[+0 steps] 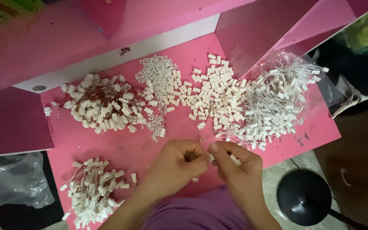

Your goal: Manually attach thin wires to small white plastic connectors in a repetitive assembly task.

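Far left of both hands, off the worktop edge, lies a crumpled clear plastic bag [11, 179]. On the glossy pink worktop [120, 147], down and left of the left hand, sits a heap of small white plastic connector housings on pale wires [92, 189]; up and left of it, a larger heap of white housings tangled with reddish-brown wires [103, 104]. Straight beyond the left hand [175, 166] lies a patch of tiny white loose parts [158, 76]. That hand's grip is curled shut, fingertips pressed together on something too small to identify. Just beyond the gap between the two hands, a single white housing [202, 139] lies alone on the worktop. The right hand [235, 166] touches the left at the fingertips; its grip pinches a small white connector piece [211, 157] between thumb and forefinger. Beyond it spreads a loose scatter of bare white rectangular housings [214, 89]. Up and right of the right hand, a pile of white housings on thin white wires [277, 102] rests on clear plastic. Lower right, on the floor, stands a round black stool seat [305, 198].
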